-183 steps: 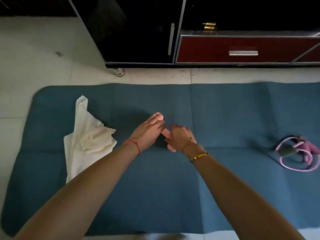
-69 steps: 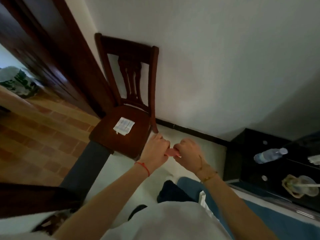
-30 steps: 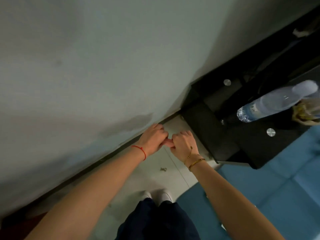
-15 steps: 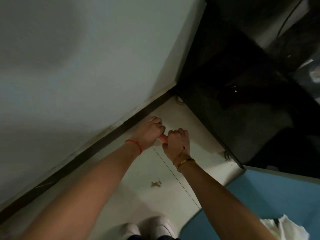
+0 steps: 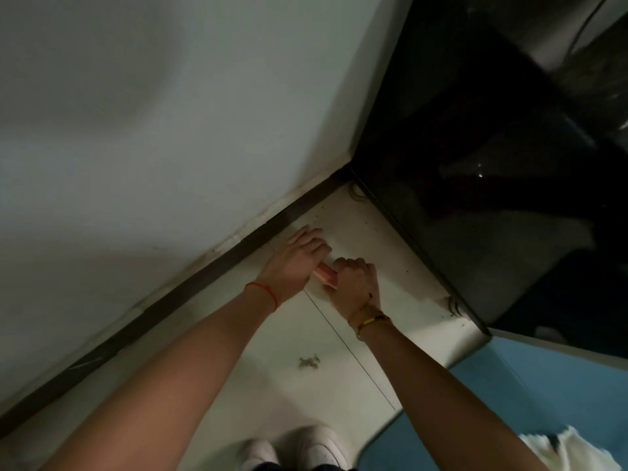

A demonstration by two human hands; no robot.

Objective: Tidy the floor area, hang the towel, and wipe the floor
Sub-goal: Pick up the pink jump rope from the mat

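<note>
Pink shows between your two fists: a small pink object point(image 5: 325, 276), too little of it visible to name, is held at both ends, over the pale tiled floor point(image 5: 339, 375) near the corner where the wall meets a black cabinet. Your left hand point(image 5: 295, 260) reaches forward with the arm nearly straight, back of the hand up, fingers curled down over the left end of the object and lying close together; a red string bracelet point(image 5: 263, 291) circles that wrist. Your right hand point(image 5: 355, 283) comes in from the right, the forearm angled inward, knuckles up and fingers folded tightly around the other end, with a gold bangle point(image 5: 372, 320) at the wrist. The two hands sit just beside each other, almost touching, with only the short pink stretch exposed between them. Both hover close to the dark skirting board point(image 5: 210, 270) that runs along the foot of the white wall point(image 5: 170, 113). The black cabinet point(image 5: 492, 198) stands to the right, its glossy side near your right hand. A small clump of debris point(image 5: 308, 362) lies on the tiles between your forearms. Your white shoes point(image 5: 299, 448) stand at the bottom edge. A blue mat point(image 5: 543, 385) covers the floor at lower right, and the cream towel point(image 5: 571, 452) lies crumpled on it in the bottom right corner, well apart from both hands.
</note>
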